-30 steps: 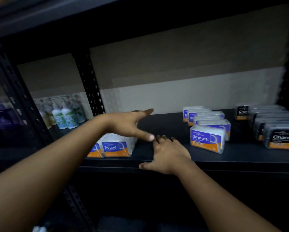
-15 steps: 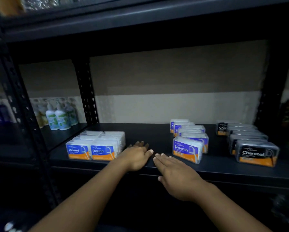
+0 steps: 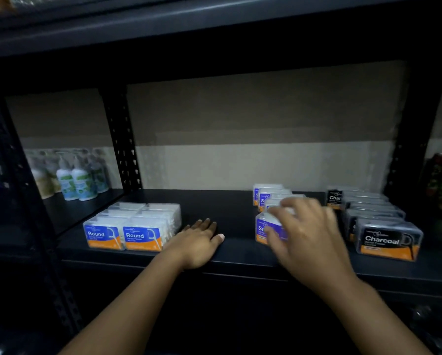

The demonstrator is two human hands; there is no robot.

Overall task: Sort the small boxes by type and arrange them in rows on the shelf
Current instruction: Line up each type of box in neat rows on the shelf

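Since half a sec ago the right hand [image 3: 301, 231] has swung off the shelf [image 3: 235, 254] edge over to the front Smooth box [image 3: 264, 230], w/ fingers spread over its top; it's blurred, so can't tell if it grips yet. The left hand [image 3: 199, 242] stays flat on the shelf, fingers straight, just beside the Round boxes [image 3: 132, 226].

Step in hand, I'd judge: tidying the Smooth row [image 3: 271, 198] in the middle; the Round boxes at left and the Charcoal row [image 3: 373, 219] at right look sorted already. Next move prob. calls for squaring that front box w/ those behind it.

Hard to see: the hand covers most of the Smooth box, rear boxes overlap so count unclear, lighting dim. Bottles [image 3: 79, 180] in the next bay are fuzzy.
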